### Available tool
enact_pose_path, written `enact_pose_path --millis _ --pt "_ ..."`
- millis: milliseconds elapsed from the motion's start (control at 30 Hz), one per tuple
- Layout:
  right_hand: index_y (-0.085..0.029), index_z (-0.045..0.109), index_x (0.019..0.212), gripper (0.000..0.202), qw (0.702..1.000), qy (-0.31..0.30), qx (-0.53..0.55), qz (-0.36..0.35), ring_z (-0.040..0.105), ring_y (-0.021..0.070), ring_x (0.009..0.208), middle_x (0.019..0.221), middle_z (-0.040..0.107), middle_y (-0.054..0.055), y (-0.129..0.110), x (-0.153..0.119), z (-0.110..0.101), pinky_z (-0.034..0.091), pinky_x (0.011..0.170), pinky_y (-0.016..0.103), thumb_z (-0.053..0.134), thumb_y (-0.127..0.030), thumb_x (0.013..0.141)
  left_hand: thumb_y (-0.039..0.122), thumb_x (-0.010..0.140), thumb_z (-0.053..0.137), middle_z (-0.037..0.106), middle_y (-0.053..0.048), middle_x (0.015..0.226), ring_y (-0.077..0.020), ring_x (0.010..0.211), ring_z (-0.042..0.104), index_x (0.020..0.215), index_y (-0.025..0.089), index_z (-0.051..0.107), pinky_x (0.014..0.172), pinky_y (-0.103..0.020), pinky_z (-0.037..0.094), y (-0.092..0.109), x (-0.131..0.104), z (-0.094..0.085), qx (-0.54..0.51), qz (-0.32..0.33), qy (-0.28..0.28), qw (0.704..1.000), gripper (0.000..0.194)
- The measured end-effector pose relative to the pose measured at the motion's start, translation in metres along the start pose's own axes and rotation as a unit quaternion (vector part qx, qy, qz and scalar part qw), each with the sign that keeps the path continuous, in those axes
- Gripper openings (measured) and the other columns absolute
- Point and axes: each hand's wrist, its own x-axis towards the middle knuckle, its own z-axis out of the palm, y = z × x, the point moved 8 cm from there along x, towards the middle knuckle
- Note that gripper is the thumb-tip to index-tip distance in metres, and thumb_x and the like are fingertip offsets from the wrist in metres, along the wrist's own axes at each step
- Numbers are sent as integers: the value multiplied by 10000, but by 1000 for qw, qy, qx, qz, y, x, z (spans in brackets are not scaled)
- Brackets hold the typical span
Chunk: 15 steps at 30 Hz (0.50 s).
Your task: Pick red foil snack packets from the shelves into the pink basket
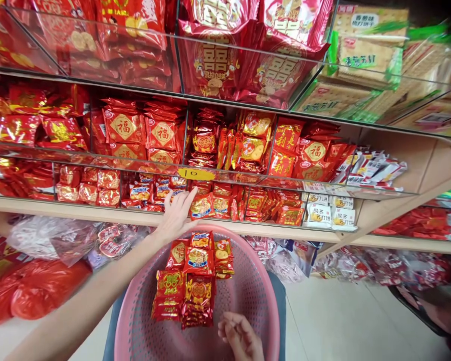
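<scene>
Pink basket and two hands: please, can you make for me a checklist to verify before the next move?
1. Packets lie within the pink basket's rim: ok.
2. Left hand is at the lower-shelf packets: ok.
3. Left fingers grip one: cannot tell.
4. Right hand visibly holds a packet: not ok, none shows.
5. Blue-grey support is steady: cannot tell, mostly hidden.

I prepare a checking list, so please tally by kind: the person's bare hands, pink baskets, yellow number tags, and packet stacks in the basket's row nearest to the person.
Bare hands (left hand, right hand): 2
Pink basket: 1
Yellow number tag: 1
Nearest-row packet stacks (left stack, right stack): 2
Total: 6
</scene>
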Motion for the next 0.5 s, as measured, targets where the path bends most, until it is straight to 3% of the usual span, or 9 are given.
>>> enact_pose_path --millis 167,267,400,500 --pt "-199 673 820 418 1000 0 -4 -7 646 192 629 695 715 62 -4 -1 3 524 597 291 681 -577 642 455 815 568 523 -129 1198 -262 1110 476 1467 184 31 1074 -497 176 -5 -30 -24 -61 -50 22 997 888" --pt "-192 677 819 413 1000 3 6 -8 636 186 621 687 712 62 -6 -4 6 518 598 287 691 -563 640 417 828 579 507 -130 1217 -265 1122 458 1468 190 22 1035 -470 276 7 -59 -32 -119 -86 3 989 878" --pt "-188 688 861 420 999 -17 27 34 640 196 644 732 719 75 -1 -7 11 518 619 306 679 -557 659 323 810 617 468 -114 1278 -271 1171 427 1466 241 66 995 -425 354 55 -115 -25 -165 -88 -95 978 861" --pt "-188 691 914 478 994 -38 73 69 649 220 690 759 721 88 1 -11 15 522 647 343 590 -609 713 214 748 663 524 -93 1238 -262 1143 471 1470 247 58 1002 -412 359 95 -158 -15 -163 -69 -143 974 943"
